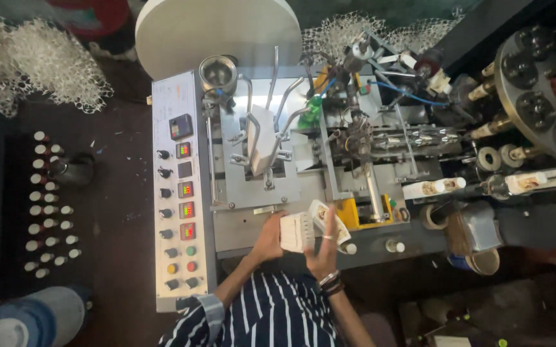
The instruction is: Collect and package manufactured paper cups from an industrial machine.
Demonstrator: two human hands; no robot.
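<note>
Head view: you look straight down on a grey machine (259, 225) with your two hands at its front edge.
Left hand: your left hand (269, 239) grips the left side of a white stack of paper blanks (297, 232), fingers curled round its end.
Right hand: your right hand (324, 243) presses flat against the stack's right side, fingers stretched up, with a ring on one finger and bands on the wrist.
Stack: it is held between both hands, just above the machine's front ledge, near the middle.
Printed blanks: a few fanned printed blanks (327, 216) stick out behind your right hand, touching the stack.
Control panel: the panel (179, 193) forms the machine's left side, with small red displays, black knobs and coloured buttons.
Feeder: a second white pile sits tilted in a metal holder (260, 144), further back on the machine from your hands.
Paper roll: a large white disc (219, 29) lies at the machine's back.
Cups: rows of small white cups (48, 205) stand well left of the machine.
</note>
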